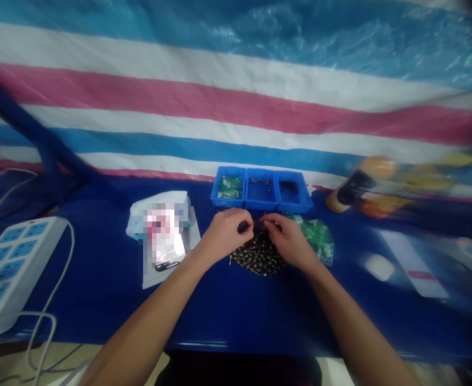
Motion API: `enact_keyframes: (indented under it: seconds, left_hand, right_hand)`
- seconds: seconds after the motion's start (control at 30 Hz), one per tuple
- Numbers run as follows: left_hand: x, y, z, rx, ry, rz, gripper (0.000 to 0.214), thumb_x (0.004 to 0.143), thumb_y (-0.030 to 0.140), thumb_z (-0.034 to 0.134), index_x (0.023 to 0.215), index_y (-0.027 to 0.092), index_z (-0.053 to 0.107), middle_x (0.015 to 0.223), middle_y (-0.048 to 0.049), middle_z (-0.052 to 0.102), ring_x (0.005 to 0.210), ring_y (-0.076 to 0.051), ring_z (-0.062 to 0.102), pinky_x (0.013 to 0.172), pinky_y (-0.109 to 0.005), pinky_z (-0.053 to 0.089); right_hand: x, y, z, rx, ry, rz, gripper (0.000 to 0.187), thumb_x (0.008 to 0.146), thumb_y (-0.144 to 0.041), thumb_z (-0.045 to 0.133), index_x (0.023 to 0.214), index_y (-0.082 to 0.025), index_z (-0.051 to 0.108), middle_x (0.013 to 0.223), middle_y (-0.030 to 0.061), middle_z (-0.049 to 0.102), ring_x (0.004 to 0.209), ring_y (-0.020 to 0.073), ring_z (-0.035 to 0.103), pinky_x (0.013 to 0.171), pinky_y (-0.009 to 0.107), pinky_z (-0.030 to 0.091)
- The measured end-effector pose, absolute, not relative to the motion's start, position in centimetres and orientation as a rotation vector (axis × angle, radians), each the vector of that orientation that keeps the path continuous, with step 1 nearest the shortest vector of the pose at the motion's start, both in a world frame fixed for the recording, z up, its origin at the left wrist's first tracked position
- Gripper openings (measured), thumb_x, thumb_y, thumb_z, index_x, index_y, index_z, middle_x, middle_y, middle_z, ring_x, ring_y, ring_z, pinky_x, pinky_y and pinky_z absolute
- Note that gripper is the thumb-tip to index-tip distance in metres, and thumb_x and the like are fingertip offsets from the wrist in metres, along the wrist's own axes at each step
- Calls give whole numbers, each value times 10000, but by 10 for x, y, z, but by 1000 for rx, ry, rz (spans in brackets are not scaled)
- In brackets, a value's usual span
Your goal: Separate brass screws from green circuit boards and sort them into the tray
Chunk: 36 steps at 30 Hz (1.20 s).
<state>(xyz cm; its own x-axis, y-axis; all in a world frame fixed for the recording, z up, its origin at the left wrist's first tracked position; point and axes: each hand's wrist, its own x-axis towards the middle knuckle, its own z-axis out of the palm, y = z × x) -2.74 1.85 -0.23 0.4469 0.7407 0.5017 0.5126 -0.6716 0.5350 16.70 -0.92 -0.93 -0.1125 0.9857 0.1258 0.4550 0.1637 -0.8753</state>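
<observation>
My left hand [228, 234] and my right hand [286, 236] are close together above a heap of small brass-coloured metal parts [260, 257] on the blue table. Both hands have thumb and fingertips pinched. Between them is something small and dark, too blurred to name. Just behind stand three joined blue bins: the left bin [215, 201] holds green packets, the middle bin [260, 202] a few metal pieces, the right bin [294, 205] small dark bits. Clear bags with green contents [318, 236] lie beside my right hand.
On the left are a white power strip [27, 262] with cables and a white packet [139, 209] beside a lit phone-like screen [171, 249]. To the right are a bottle [351, 187], a white rounded object [380, 266] and a pale flat strip [417, 268]. A striped sheet [220, 107] hangs behind the table.
</observation>
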Motion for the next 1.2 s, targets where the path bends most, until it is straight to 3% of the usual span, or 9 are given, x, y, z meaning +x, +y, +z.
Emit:
enact_keyframes:
  seconds: [0.13, 0.3, 0.47, 0.7, 0.83, 0.93, 1.03, 1.1, 1.2]
  left_hand:
    - [-25, 17, -2, 2370, 1119, 1067, 94, 774, 109, 604, 770, 200, 626, 819, 1, 702, 758, -145, 648, 753, -289, 499]
    - [-21, 15, -2, 2282, 1178, 1115, 91, 768, 112, 612, 765, 201, 632, 798, 10, 708, 728, -142, 648, 728, -280, 490]
    - [-20, 14, -1, 2208, 1176, 1146, 90, 761, 109, 626, 741, 196, 632, 784, 23, 710, 709, -127, 651, 703, -257, 480]
    - [-19, 12, 0, 2183, 1145, 1146, 82, 771, 115, 623, 744, 191, 634, 784, 18, 711, 707, -122, 647, 699, -251, 481]
    - [-19, 13, -1, 2186, 1161, 1141, 81, 770, 117, 623, 745, 193, 633, 781, 18, 709, 706, -124, 648, 693, -255, 478]
    - [-19, 14, -1, 2190, 1151, 1126, 79, 762, 117, 624, 748, 195, 629, 778, 16, 707, 708, -130, 650, 698, -261, 483]
    - [-19, 13, -1, 2193, 1126, 1113, 98, 757, 100, 617, 750, 198, 623, 784, 22, 703, 720, -130, 655, 712, -264, 490]
    - [-19, 13, -1, 2198, 1122, 1110, 102, 757, 98, 610, 752, 199, 620, 791, 18, 704, 725, -135, 656, 710, -268, 496]
    - [-19, 13, -3, 2204, 1118, 1106, 102, 764, 98, 600, 762, 198, 619, 802, 8, 704, 730, -140, 655, 710, -274, 503]
  right_hand:
    - [166, -8, -10, -1354, -1509, 1008, 285, 919, -358, 513, 1102, -184, 643, 839, 34, 680, 545, 115, 520, 525, 251, 418]
    - [162, -10, -8, -1322, -1447, 1098, 380, 879, -388, 566, 1185, -170, 627, 837, 40, 684, 503, 106, 517, 496, 256, 435]
    - [158, -14, -2, -1334, -1546, 1137, 302, 881, -349, 567, 1097, -171, 678, 666, 0, 628, 516, 130, 553, 524, 264, 453]
    - [160, -13, -3, -1247, -1443, 1250, 221, 855, -347, 615, 994, -176, 612, 862, 28, 693, 517, 105, 610, 533, 247, 478]
    - [164, -13, -1, -1266, -1378, 1252, 275, 854, -403, 629, 1007, -192, 542, 852, 31, 712, 521, 133, 664, 509, 236, 480]
    - [168, -13, 3, -1300, -1369, 1222, 308, 836, -473, 652, 908, -197, 534, 835, 22, 697, 475, 134, 652, 441, 224, 436]
    - [171, -12, 8, -1339, -1354, 1155, 365, 835, -528, 644, 756, -198, 511, 670, -26, 614, 376, 92, 548, 381, 218, 372]
    - [174, -10, 9, -1378, -1294, 1124, 434, 846, -560, 619, 658, -208, 448, 522, -66, 476, 326, 74, 449, 343, 217, 304]
    - [179, -5, 6, -1414, -1158, 1092, 482, 847, -573, 609, 615, -219, 377, 471, -82, 366, 316, 69, 385, 329, 224, 244]
